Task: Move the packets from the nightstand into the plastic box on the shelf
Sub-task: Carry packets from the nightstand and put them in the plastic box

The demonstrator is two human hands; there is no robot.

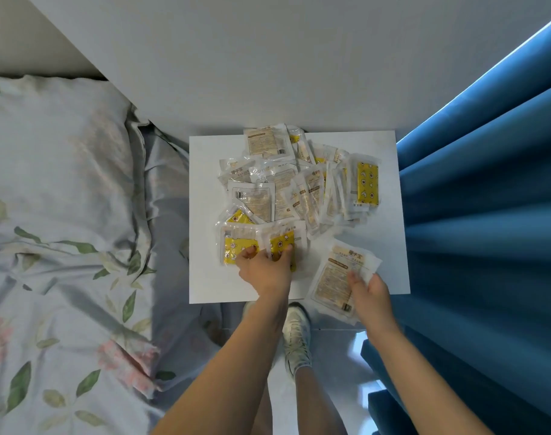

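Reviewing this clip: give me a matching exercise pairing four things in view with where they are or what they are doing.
Things:
1. left hand
2. right hand
3. curtain
4. pillow

Places or states:
A. right of the nightstand
B. on the bed, left of the nightstand
C. fingers on yellow packets at the pile's near edge
D. holds packets lifted off the pile

Pairs: 1-C, 2-D, 3-A, 4-B
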